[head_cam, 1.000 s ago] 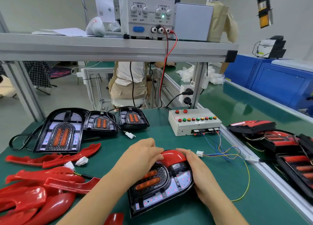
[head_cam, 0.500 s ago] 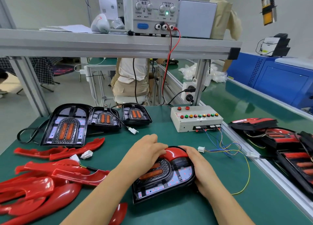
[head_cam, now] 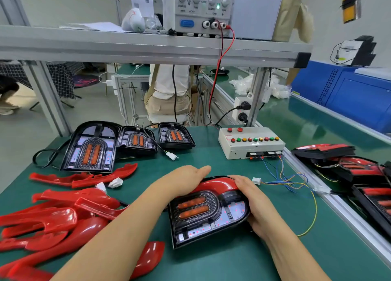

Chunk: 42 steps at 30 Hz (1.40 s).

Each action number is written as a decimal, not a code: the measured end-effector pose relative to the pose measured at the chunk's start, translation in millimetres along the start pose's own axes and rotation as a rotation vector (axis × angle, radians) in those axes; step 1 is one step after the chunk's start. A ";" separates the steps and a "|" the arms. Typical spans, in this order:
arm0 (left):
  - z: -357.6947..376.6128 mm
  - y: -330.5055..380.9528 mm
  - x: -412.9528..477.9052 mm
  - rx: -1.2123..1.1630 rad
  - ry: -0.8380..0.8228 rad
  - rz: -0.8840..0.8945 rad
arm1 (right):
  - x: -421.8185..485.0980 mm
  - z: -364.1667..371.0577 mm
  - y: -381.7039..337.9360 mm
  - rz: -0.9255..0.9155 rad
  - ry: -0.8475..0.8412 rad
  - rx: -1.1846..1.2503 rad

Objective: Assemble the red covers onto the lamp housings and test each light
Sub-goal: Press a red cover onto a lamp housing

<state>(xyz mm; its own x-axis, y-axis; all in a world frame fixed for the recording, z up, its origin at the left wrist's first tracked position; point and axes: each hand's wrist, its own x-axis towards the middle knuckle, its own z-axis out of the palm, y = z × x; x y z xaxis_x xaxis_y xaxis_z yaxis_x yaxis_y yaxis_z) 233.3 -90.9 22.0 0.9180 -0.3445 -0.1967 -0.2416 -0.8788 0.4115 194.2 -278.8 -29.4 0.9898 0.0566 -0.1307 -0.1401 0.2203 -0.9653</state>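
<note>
Left hand [head_cam: 186, 180] lies palm-down, fingers flat, pressing the red cover [head_cam: 213, 184] at the lamp housing [head_cam: 211, 219]'s 11 o'clock edge. Right hand [head_cam: 258, 206] curls round its 3 o'clock side, gripping it.

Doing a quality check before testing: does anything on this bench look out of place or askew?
Nothing looks damaged. The lamp housing held by the right hand lies askew to the bench edge, and spare red covers sit in a loose jumble on the left.
</note>
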 end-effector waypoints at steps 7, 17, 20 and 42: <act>10.7 -7.1 5.4 0.010 0.127 0.055 | -1.0 -1.3 0.9 0.048 -0.014 0.018; 10.7 -4.3 3.0 -0.033 0.168 0.017 | -0.5 0.2 -1.5 0.031 0.031 0.027; 11.9 -4.4 1.3 -0.059 0.132 0.010 | -1.5 0.2 -1.0 0.060 0.010 0.065; 7.4 -9.1 -15.6 -0.071 0.250 0.267 | 5.2 0.9 7.1 0.079 0.134 0.030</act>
<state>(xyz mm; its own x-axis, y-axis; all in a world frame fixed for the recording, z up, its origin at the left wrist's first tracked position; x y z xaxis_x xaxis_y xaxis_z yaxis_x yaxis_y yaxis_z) 218.8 -80.0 14.7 0.8762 -0.4593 0.1461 -0.4686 -0.7409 0.4812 198.3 -276.0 -36.7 0.9700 -0.0555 -0.2368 -0.2162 0.2498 -0.9439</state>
